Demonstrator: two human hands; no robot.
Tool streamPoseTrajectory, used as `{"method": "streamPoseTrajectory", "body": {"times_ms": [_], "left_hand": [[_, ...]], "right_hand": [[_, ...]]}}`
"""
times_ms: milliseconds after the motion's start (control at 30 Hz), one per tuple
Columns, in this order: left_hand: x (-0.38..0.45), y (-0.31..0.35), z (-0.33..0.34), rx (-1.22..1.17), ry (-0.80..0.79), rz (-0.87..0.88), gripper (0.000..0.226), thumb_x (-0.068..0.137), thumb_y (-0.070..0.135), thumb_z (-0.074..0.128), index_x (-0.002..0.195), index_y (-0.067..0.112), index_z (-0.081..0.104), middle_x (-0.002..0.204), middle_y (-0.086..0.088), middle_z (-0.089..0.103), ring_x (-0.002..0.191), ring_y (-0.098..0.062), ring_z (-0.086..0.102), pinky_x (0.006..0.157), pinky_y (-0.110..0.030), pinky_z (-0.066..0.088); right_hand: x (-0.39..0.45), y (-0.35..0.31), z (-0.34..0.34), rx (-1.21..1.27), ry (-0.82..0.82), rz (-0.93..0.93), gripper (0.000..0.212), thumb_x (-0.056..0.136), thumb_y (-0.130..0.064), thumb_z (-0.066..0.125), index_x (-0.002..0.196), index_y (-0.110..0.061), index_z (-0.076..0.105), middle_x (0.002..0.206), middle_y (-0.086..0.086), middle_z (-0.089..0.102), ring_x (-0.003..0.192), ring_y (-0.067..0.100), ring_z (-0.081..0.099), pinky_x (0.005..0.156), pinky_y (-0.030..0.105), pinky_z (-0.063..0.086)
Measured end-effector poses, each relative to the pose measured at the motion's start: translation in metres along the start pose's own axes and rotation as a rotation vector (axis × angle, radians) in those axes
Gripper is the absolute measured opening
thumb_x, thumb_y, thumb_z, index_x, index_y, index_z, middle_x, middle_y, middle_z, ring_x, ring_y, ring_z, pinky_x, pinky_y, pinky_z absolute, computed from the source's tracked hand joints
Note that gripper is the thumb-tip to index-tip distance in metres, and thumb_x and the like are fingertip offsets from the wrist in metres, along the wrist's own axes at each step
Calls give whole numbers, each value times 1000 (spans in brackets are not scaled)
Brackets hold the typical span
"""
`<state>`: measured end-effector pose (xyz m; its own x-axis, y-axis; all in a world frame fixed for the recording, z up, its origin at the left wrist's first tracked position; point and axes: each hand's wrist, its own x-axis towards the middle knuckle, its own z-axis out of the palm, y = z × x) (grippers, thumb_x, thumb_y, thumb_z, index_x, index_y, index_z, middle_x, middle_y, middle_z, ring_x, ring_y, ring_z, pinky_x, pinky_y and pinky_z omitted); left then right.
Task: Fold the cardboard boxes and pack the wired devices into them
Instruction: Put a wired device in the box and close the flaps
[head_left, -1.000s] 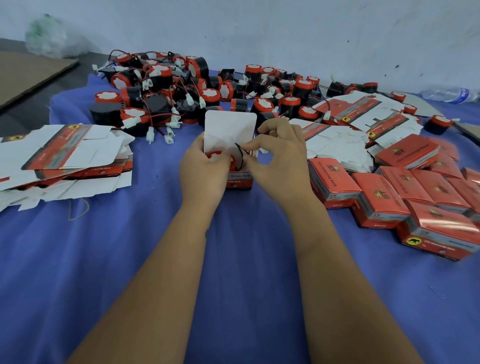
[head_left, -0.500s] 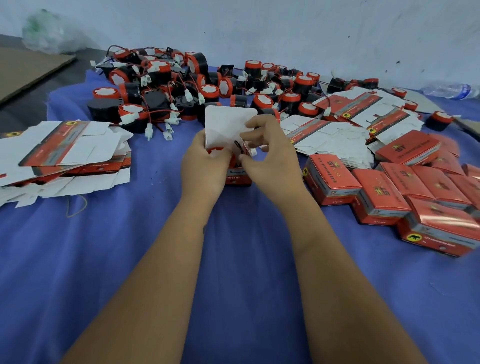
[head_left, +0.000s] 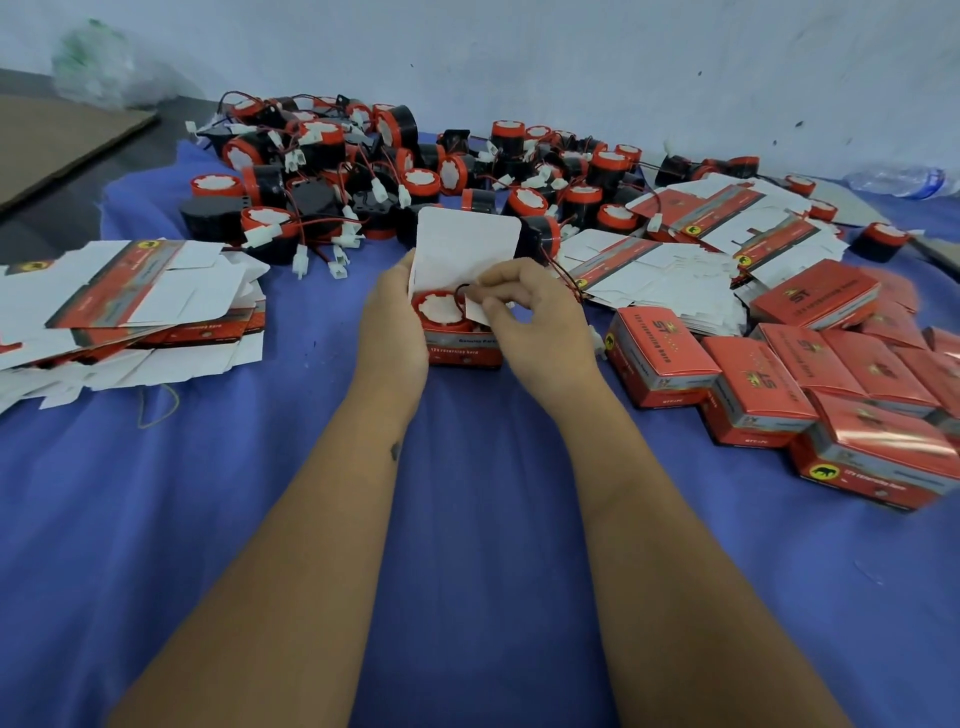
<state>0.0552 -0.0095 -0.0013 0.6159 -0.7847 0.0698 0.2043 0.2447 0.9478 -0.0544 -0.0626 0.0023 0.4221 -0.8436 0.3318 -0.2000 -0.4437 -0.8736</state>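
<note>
From the head camera, the open box sits on the blue cloth at centre, its white lid standing upright; a line on its front is too blurred to read for sure. A round red-and-white device lies inside. The left hand grips the box's left side, fingers curled round it. The right hand pinches a white side flap between thumb and fingertips, just beside the device's black wire. Closed boxes at right show "ST". Flat boxes lie left, loose devices behind. Bare cloth lies nearer the camera. Compared with half a second ago, the right hand sits lower over the opening and the device's top shows more
</note>
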Motion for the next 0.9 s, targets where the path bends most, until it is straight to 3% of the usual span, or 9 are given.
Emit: {"method": "streamPoseTrajectory", "body": {"times_ms": [100, 233, 300, 400, 533, 633, 733, 833, 900], "left_hand": [[2, -3, -2, 150, -14, 53, 36, 97, 8, 40, 112, 25, 67, 98, 6, 74, 82, -6, 69, 65, -20, 54], [4, -9, -2, 331, -12, 111, 44, 89, 0, 43, 121, 26, 56, 110, 9, 66, 92, -4, 62, 65, -10, 47], [5, -10, -2, 328, 2, 146, 39, 89, -1, 46, 108, 31, 56, 104, 11, 66, 89, -2, 61, 65, -10, 47], [5, -11, -5, 335, 39, 215, 34, 90, -1, 56, 88, 33, 58, 95, 11, 65, 80, 2, 60, 65, -12, 48], [8, -7, -12, 187, 142, 117, 40, 88, -3, 49, 76, 27, 71, 84, 11, 72, 78, -6, 67, 65, -21, 53], [10, -1, -13, -41, 127, -40, 30, 91, 12, 49, 79, 17, 76, 74, 2, 73, 69, -13, 68, 61, -25, 55], [9, -6, -7, 115, 72, -11, 20, 93, 14, 55, 93, 18, 75, 115, 0, 71, 90, -10, 65, 72, -17, 53], [3, -12, -5, 531, -44, 178, 32, 103, 14, 48, 130, 18, 63, 154, 5, 41, 120, 3, 43, 77, 6, 37], [3, -13, -5, 566, -96, 196, 38, 103, 19, 49, 140, 19, 54, 160, 7, 30, 123, 8, 36, 81, 6, 32]], "right_hand": [[-1, 0, 2, 26, 124, -10, 41, 86, -2, 64, 120, -17, 46, 106, -2, 54, 96, 5, 53, 84, 22, 43], [0, 1, 1, -8, 176, -52, 69, 81, -2, 69, 139, -19, 37, 123, -2, 41, 108, 14, 47, 93, 23, 42], [1, 1, 0, 4, 117, -55, 47, 83, 1, 65, 124, -19, 54, 108, -13, 53, 97, 1, 51, 81, 12, 41], [3, 2, 0, -37, 94, -93, 23, 85, 2, 63, 90, -21, 64, 85, -18, 60, 86, -1, 56, 73, 6, 41], [4, 7, -1, -50, 103, -77, 32, 87, 5, 57, 82, -24, 66, 88, -15, 64, 87, -4, 58, 77, 8, 45], [4, 9, -2, 82, 116, 38, 44, 86, 14, 45, 74, -21, 69, 101, 0, 69, 99, 12, 60, 78, 17, 49], [2, 8, -6, 264, 104, 98, 34, 87, 3, 50, 75, -19, 73, 100, 0, 71, 97, 10, 63, 70, 12, 49], [-2, 10, -7, 148, 42, 83, 21, 91, -14, 57, 99, -21, 75, 118, -7, 67, 109, 4, 59, 89, 18, 47], [-3, 13, -7, 20, -30, 61, 29, 93, -16, 56, 120, -22, 68, 133, -13, 58, 119, -2, 50, 95, 10, 38]]}}
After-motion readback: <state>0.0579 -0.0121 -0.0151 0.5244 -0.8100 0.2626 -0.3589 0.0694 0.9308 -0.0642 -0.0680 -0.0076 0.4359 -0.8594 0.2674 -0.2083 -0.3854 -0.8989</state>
